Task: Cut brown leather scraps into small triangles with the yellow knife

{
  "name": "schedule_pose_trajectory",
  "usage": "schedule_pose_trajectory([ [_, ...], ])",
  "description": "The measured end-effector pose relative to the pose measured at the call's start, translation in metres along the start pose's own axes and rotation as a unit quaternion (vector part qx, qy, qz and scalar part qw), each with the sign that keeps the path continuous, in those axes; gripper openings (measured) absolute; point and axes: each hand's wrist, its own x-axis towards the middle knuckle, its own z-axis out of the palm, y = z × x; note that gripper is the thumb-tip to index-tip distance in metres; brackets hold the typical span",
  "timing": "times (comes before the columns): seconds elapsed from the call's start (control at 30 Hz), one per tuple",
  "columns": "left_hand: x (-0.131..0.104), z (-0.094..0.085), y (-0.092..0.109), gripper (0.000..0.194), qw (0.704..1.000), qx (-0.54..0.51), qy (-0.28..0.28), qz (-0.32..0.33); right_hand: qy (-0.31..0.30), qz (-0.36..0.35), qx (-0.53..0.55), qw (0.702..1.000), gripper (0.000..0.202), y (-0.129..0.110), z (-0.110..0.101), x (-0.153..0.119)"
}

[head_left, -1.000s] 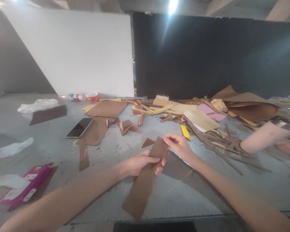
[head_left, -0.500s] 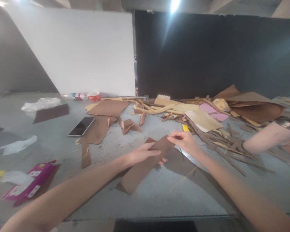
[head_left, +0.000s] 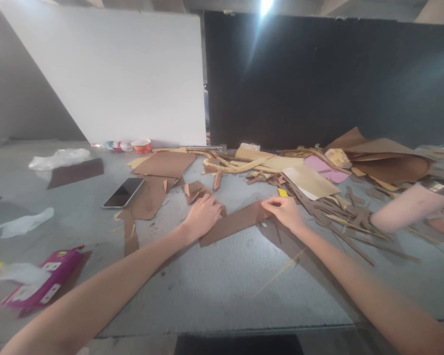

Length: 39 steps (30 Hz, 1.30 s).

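A long brown strip lies at a slant in front of me, between my two hands. My right hand pinches the strip's far right end between thumb and fingers. My left hand is closed at the strip's upper left side, fingers curled down; a small brown edge shows beside its fingertips, and what it grips is hidden. Folded brown scraps lie just behind my left hand. A small yellow piece sits just behind my right hand.
Left: a phone, brown sheets, a magenta wipes pack and white plastic. Right: a heap of brown strips, a pink tumbler and a large curled brown sheet. A red cup stands at the back.
My left hand has moved left and up from the middle of the strip and curled its fingers. The strip has turned flatter, its near end swinging up. My right hand still pinches its end.
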Motion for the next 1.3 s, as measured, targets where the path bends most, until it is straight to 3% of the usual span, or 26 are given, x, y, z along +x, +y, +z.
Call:
schedule_pose_trajectory([
  [0.1,0.001,0.002,-0.013,0.027,0.998,0.066,0.006,-0.008,0.008,-0.009,-0.009,1.000,0.028,0.003,0.002,0.000],
  [0.2,0.000,0.000,-0.013,0.049,0.996,0.075,0.048,-0.022,0.009,-0.017,-0.019,1.000,0.026,0.005,0.004,-0.001],
  [0.27,-0.003,-0.002,0.000,0.059,0.998,0.036,0.055,0.005,0.014,-0.016,-0.023,1.000,0.025,0.006,0.005,-0.001],
  [0.4,-0.013,0.001,0.038,0.040,0.988,-0.107,-0.013,0.112,0.019,-0.010,-0.029,0.999,0.025,0.006,0.009,-0.002],
  [0.53,-0.018,0.009,0.057,0.037,0.975,-0.207,-0.017,0.078,0.006,-0.013,-0.022,1.000,0.027,0.006,0.014,-0.004],
  [0.7,-0.014,0.011,0.050,0.039,0.969,-0.247,-0.006,0.004,-0.004,0.002,0.008,1.000,0.029,0.002,0.026,-0.011],
  [0.87,-0.011,0.011,0.045,0.025,0.967,-0.253,0.003,0.005,-0.026,-0.031,-0.020,0.999,0.033,-0.002,0.033,-0.016],
  [1.07,-0.009,0.018,0.042,0.022,0.967,-0.255,0.020,0.008,-0.024,-0.009,-0.047,0.999,0.032,0.005,0.032,-0.010],
  [1.2,-0.008,0.019,0.038,0.024,0.972,-0.230,-0.002,0.052,0.000,-0.062,-0.074,0.995,0.025,0.009,0.033,-0.009],
  [1.3,-0.007,0.015,0.036,0.028,0.974,-0.210,-0.025,0.084,-0.012,-0.148,-0.105,0.983,0.023,0.006,0.031,-0.012],
])
